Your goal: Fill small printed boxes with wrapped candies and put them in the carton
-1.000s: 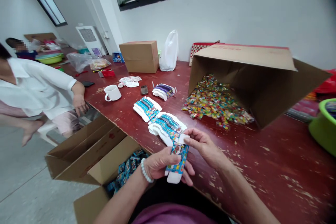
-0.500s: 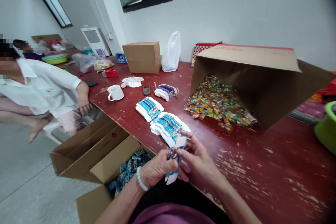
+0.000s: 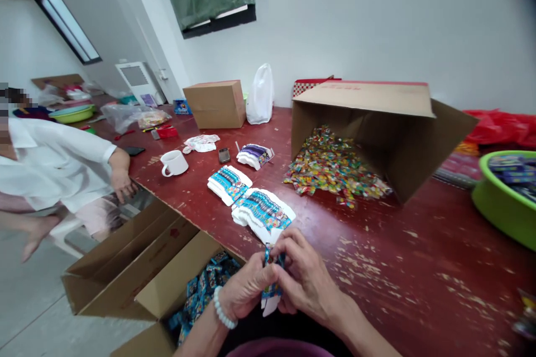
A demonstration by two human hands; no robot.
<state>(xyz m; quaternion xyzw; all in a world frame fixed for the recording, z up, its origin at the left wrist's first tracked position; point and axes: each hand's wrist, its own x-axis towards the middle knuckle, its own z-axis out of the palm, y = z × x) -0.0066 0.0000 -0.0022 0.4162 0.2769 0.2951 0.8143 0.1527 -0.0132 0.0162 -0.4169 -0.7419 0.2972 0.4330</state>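
Observation:
My left hand (image 3: 245, 285), with a pale bead bracelet at the wrist, grips a small blue printed carton (image 3: 272, 291) upright over the table's front edge. A white flap hangs from its lower end. My right hand (image 3: 302, 273) is closed at the carton's upper part, thumb and fingers pinched there; its fingertips are partly hidden. Just beyond lie two rows of flat blue cartons (image 3: 264, 210), (image 3: 229, 183) with white edges. A smaller purple stack (image 3: 253, 155) sits farther back. Individually wrapped candies (image 3: 330, 164) spill out of a tipped cardboard box (image 3: 360, 101) on the right.
Below the edge, an open cardboard box (image 3: 167, 284) holds blue packets (image 3: 209, 279). A white mug (image 3: 174, 163), closed carton (image 3: 214, 105) and white plastic bag (image 3: 260, 95) stand farther back. A green basin (image 3: 502, 212) is at right. Another person (image 3: 62, 162) sits at left.
My right hand's fingers have curled in from near the carton stack and closed at the small carton's top. The view has swung right, showing more of the green basin.

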